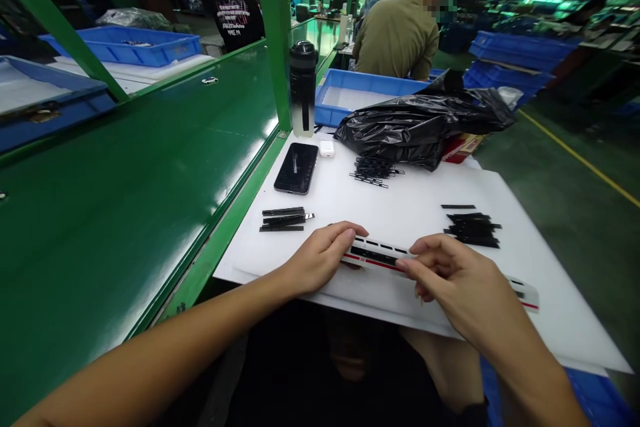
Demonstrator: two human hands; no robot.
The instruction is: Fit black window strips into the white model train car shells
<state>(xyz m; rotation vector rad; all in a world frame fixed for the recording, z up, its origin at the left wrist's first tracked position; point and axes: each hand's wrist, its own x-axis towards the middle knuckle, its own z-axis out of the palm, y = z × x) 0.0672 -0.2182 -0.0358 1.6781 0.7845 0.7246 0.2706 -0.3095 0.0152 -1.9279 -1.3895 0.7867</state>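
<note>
**A Two-Handed Hold**

By the near edge of the white counter (340, 203), facing a black bag (400, 130), the right hand (463, 280) pinches a toy train (375, 256) mid-length; the left hand (320, 257) grips one end. Beyond lie a phone (297, 168) and black strips (473, 229).

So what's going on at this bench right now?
The left hand grips one end of a long white piece with a red stripe, low over the white work surface. The right hand has its thumb and fingertips at the dark band along it; whether they pinch anything is unclear. Black strips lie in a left group and a right pile, with thin black frames heaped farther back, near a phone.
</note>
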